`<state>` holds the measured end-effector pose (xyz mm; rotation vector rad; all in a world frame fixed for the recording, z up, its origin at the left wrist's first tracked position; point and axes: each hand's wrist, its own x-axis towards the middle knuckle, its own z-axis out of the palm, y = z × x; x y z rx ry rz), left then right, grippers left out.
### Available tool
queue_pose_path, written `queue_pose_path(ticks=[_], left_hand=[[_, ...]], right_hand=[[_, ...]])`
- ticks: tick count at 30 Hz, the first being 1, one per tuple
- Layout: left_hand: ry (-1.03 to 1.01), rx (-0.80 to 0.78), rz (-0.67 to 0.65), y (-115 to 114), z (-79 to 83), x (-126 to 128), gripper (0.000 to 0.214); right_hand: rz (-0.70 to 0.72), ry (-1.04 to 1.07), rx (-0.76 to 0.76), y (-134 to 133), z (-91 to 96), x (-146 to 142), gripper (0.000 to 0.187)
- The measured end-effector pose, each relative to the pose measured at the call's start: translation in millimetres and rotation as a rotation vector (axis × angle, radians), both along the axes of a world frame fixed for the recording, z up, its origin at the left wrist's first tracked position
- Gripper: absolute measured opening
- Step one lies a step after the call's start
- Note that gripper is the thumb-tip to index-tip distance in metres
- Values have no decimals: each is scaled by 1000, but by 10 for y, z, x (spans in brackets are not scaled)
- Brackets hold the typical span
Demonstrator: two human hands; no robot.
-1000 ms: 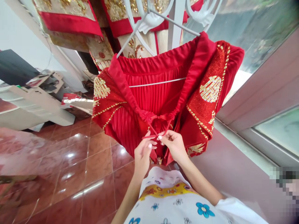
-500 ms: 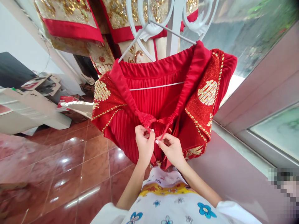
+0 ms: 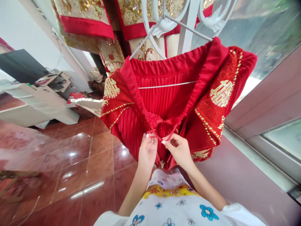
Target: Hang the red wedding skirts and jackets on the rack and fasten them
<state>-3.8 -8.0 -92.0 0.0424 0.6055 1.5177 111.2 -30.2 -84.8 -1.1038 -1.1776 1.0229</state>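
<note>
A red pleated skirt (image 3: 155,100) with gold beaded panels hangs by its gathered waistband from a white wire hanger (image 3: 144,42). Thin red drawstrings (image 3: 174,129) come out of the waistband's front ends and cross between my hands. My left hand (image 3: 148,150), palm turned up, has its fingers curled with a drawstring running across the fingertips. On the other side, my right hand (image 3: 180,150) pinches a drawstring between thumb and forefinger. Both hands are close together just below the waistband opening.
White scrolled metalwork (image 3: 185,28) stands behind the hanger, with gold-sequinned, red-edged garments (image 3: 87,25) hanging behind. To the right is a glass door frame (image 3: 265,119). Pale furniture (image 3: 47,103) and a dark screen (image 3: 23,67) stand at left over a red tiled floor (image 3: 98,161).
The view has shifted, so the skirt appears farther right. My left hand has turned palm up and moved slightly away from the right, and the drawstrings now cross visibly between them.
</note>
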Motion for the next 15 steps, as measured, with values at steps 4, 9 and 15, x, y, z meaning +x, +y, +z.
queue_pose_path(ticks=[4, 9, 15], left_hand=[[-183, 128, -47, -110, 204, -159, 4], [41, 465, 203, -135, 276, -748, 18], [983, 61, 493, -64, -33, -1406, 16]], right_hand=[[57, 19, -12, -40, 75, -11, 11], [65, 31, -46, -88, 145, 69, 14], [67, 14, -86, -75, 165, 129, 16]])
